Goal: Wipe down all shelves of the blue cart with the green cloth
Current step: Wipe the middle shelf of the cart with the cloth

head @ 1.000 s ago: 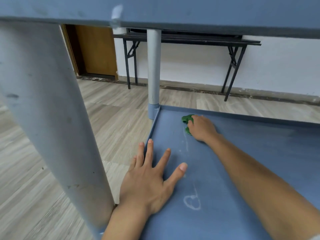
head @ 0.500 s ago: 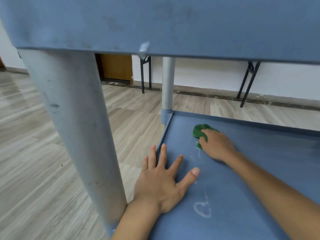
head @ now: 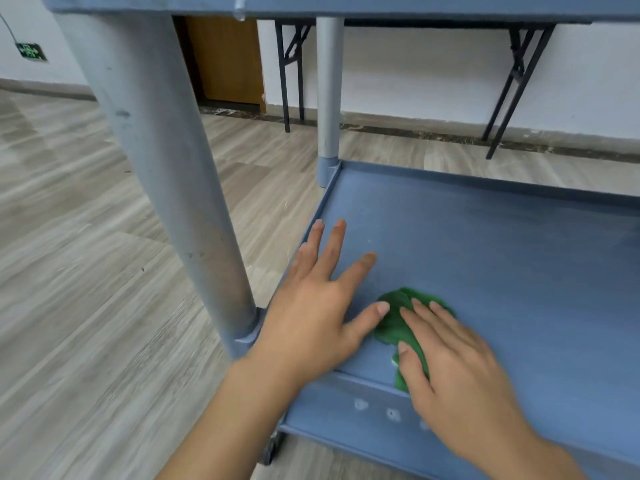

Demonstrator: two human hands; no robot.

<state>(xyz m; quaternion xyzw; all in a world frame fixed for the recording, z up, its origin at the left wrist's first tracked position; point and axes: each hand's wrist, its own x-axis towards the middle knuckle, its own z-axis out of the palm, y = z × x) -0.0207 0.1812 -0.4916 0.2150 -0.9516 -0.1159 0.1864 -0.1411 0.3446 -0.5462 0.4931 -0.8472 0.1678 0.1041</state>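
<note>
I look under an upper shelf [head: 346,3] of the blue cart at a lower blue shelf [head: 485,258]. My right hand [head: 453,372] presses the crumpled green cloth [head: 394,320] flat onto the shelf near its front left corner, fingers spread over it. My left hand [head: 318,313] lies palm down on the shelf just left of the cloth, fingers apart, its thumb touching the cloth's edge. Most of the cloth sticks out beyond my right fingertips.
A thick grey cart post [head: 162,161] stands close at the left, a thinner one [head: 328,98] at the far left corner. A cart wheel [head: 272,448] shows below the front edge. Wood floor lies left; black folding-table legs [head: 512,88], a brown door [head: 225,57] behind.
My right hand has dragged the green cloth from the far left of the shelf back to the front edge. The chalky marks near the front are no longer visible. The left hand stayed planted.
</note>
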